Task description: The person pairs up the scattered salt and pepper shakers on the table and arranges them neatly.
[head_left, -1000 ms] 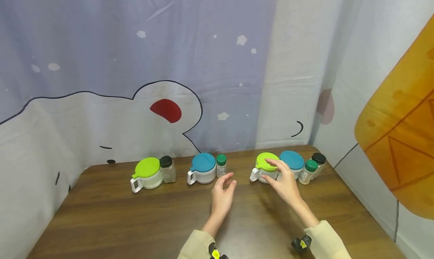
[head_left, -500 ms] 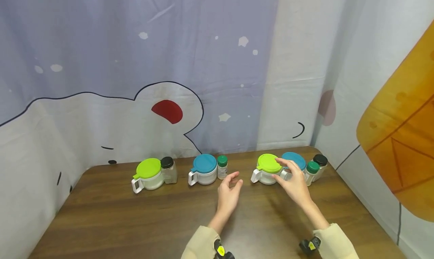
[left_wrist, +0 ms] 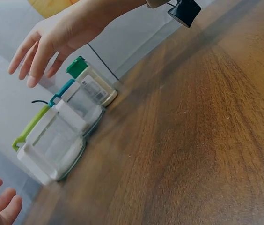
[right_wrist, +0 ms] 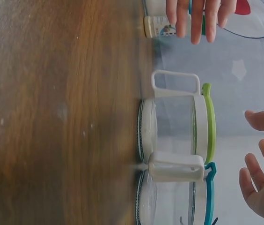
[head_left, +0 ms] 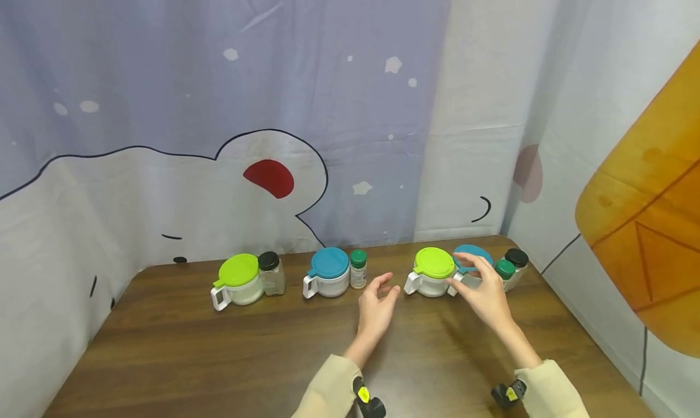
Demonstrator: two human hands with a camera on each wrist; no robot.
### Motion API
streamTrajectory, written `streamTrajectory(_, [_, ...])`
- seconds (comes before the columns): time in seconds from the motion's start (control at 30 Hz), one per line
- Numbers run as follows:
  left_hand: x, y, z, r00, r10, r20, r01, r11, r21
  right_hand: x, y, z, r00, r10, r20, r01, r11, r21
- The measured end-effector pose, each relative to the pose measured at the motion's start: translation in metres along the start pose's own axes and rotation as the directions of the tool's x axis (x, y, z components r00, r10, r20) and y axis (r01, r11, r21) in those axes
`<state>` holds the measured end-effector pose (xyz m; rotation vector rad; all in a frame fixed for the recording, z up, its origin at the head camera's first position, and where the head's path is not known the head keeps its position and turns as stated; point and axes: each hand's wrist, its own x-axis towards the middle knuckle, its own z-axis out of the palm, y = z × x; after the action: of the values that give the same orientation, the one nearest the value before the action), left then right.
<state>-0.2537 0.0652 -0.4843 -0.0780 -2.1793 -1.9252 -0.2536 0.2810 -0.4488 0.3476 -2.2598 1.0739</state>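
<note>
My left hand (head_left: 377, 308) hovers over the table with relaxed fingers, holding nothing, just in front of a green-capped spice bottle (head_left: 358, 271). My right hand (head_left: 488, 298) holds nothing as well; its thumb and fingers are spread apart. In the head view it overlaps a blue-lidded glass seasoning jar (head_left: 469, 255) with a white handle. A lime-lidded seasoning jar (head_left: 434, 265) stands left of that hand. In the left wrist view the right hand (left_wrist: 59, 37) is above the row of jars. Its fingers (right_wrist: 258, 176) are apart from the lids in the right wrist view.
Behind the right hand stand another green-capped bottle (head_left: 504, 268) and a black-capped bottle (head_left: 516, 259). Farther left are a blue-lidded jar (head_left: 329, 265), a black-capped bottle (head_left: 272, 278) and a lime-lidded jar (head_left: 239, 272). A printed curtain (head_left: 372, 132) hangs behind the wooden table (head_left: 219, 351).
Both hands have drifted to the right. The right hand has passed from in front of the lime-lidded jar to the blue-lidded one. The jars and bottles have stayed in place.
</note>
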Motion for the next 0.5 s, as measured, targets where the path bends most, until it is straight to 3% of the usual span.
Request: streamTrajectory(0.5, [0.007,0.002,0.013,1.000,-0.004,0.019,0.004,1.000,0.008,0.002,0.012,-0.014,0.999,0.004,-0.046,-0.005,1.000,-0.024])
